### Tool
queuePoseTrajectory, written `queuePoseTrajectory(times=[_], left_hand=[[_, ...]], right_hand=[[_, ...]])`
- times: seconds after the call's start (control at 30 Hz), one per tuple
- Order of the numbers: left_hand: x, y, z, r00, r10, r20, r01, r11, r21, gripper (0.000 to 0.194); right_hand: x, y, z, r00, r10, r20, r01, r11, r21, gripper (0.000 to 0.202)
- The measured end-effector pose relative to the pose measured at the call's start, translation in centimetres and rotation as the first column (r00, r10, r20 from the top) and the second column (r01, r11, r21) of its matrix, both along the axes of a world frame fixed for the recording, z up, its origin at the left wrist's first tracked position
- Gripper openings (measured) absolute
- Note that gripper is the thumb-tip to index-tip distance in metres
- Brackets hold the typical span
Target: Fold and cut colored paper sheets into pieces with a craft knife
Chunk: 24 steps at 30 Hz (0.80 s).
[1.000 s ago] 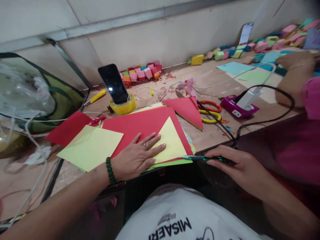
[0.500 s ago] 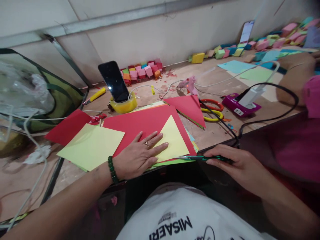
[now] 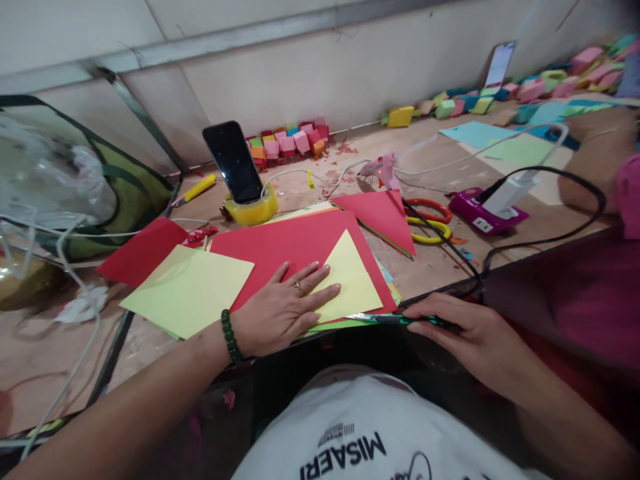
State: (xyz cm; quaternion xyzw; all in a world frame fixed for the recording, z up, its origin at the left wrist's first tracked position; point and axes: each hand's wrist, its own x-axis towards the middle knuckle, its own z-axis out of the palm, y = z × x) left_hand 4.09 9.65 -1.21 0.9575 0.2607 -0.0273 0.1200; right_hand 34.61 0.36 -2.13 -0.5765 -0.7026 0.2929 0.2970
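Observation:
My left hand (image 3: 280, 310) lies flat with fingers spread, pressing on a yellow paper triangle (image 3: 347, 273) that rests on a large red sheet (image 3: 280, 240). My right hand (image 3: 465, 333) grips a dark green craft knife (image 3: 390, 319) at the table's front edge. The knife's metal tip is beside the bottom edge of the yellow triangle, over a strip of green paper. Left of my left hand, a light yellow sheet (image 3: 190, 287) overlaps a darker red piece (image 3: 143, 253). A folded red triangle (image 3: 383, 217) lies behind the stack.
A phone (image 3: 233, 163) leans in a yellow tape roll (image 3: 253, 205). Behind the papers are a pink glue gun (image 3: 383, 168), scissors (image 3: 433, 230), a purple power socket (image 3: 485, 212) and cables. Paper blocks (image 3: 290, 142) line the wall. Another person's arm (image 3: 595, 160) is at the right.
The knife tip has shifted slightly left along the triangle's bottom edge, with my right hand. The whole view has moved a little; my left hand stays on the triangle.

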Motion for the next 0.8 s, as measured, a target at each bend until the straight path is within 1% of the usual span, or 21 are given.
queuePoseTrajectory(times=[0.17,0.5,0.8], left_hand=[[-0.04,0.02,-0.08,1.000,-0.002,-0.006,0.002,1.000,0.009,0.051],[0.04,0.00,0.02,1.000,0.000,-0.020,0.001,1.000,0.012,0.051],[0.06,-0.04,0.06,1.000,0.001,-0.020,-0.001,1.000,0.012,0.051]], right_hand=[[-0.31,0.06,-0.20,1.000,0.019,0.001,-0.019,1.000,0.020,0.029],[-0.94,0.02,-0.38,0.999,-0.007,-0.031,0.008,1.000,0.022,0.027],[-1.03,-0.11,-0.47,0.999,0.017,-0.037,-0.016,1.000,0.022,0.022]])
